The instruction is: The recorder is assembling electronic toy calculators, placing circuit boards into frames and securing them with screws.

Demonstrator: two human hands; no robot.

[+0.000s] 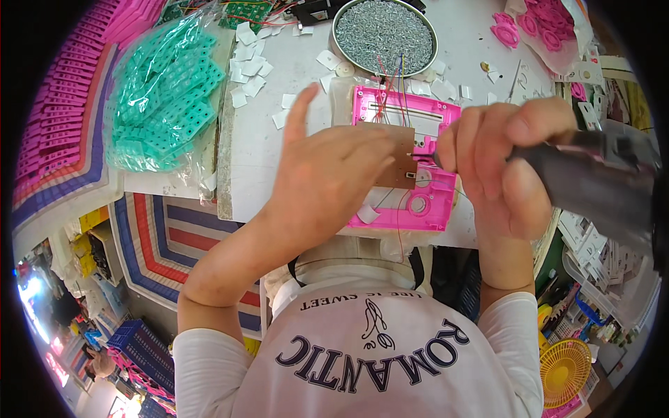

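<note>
My right hand [502,157] is wrapped around a dark electric screwdriver [582,174]. The tool lies nearly level, its bit pointing left at the right edge of a brown circuit board [401,164]. My left hand [334,167] holds the board down with bent fingers, one finger lifted away; the fingertips are partly hidden. Beneath the board is a bright pink plastic housing [439,202] with a round ring opening. Thin red, blue and yellow wires [397,90] run from its top edge. Whether the bit touches a screw cannot be made out.
A round metal tin [385,35] full of small screws stands behind the housing. White square pieces [251,70] lie scattered on the white table. At left are a bag of teal plastic parts [164,97] and stacked pink parts [66,104]; more pink parts [547,24] sit far right.
</note>
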